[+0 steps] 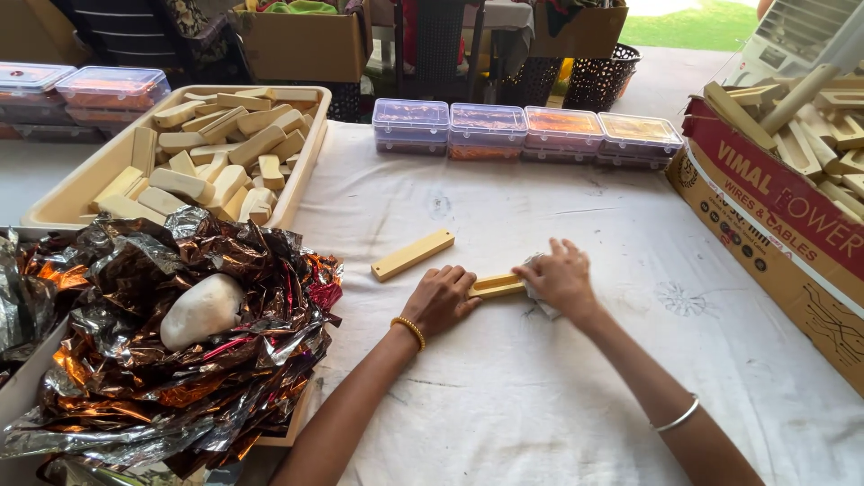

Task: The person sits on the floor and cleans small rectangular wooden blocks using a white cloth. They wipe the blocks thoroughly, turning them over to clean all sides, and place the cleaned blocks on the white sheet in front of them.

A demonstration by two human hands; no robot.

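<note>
Pressing a wooden block (496, 286) flat, left hand (441, 300) and right hand (560, 278) (holding cloth (537, 297)).

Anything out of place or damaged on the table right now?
The white cloth carries dark smudges near the clear boxes. Crumpled foil spills over its tray edge at left. The wooden piece under the left hand and right hand looks intact.

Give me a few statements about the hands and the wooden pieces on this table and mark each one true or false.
1. Both hands rest on one wooden block. True.
2. The left hand wears a beaded bangle. True.
3. A second wooden block lies in the right hand. False: it lies loose on the white cloth, apart from both hands.
4. The beige tray holds only foil. False: it holds wooden pieces.
</note>
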